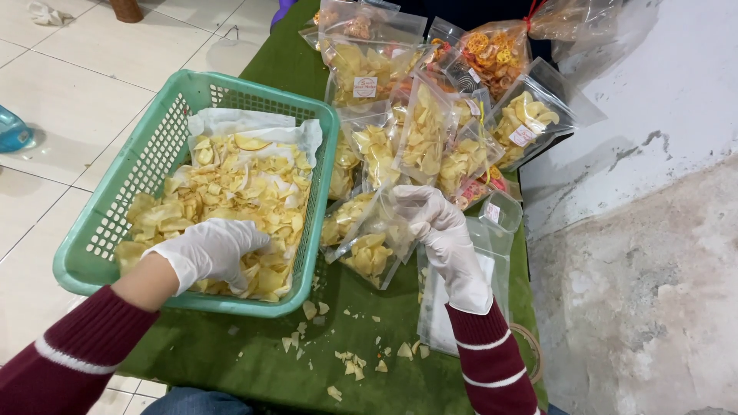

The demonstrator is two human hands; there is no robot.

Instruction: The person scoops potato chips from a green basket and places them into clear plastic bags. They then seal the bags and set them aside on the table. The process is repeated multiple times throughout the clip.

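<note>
Left hand (211, 252) curled into chips (231, 192) in green basket (115, 184), lower left. Right hand (438, 230) pinches part-filled bag (373, 250), centre. Many filled bags (415, 131) upper centre; empty bags (461, 307) and plenty of chips left.

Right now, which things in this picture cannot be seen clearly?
Head view:
- Left hand: fingertips buried in the chips, so its grip is hidden.
- Blue object: cut off by the left edge.
- Bag labels: too small to read.
- Orange snack bag: partly covered by other bags.
</note>
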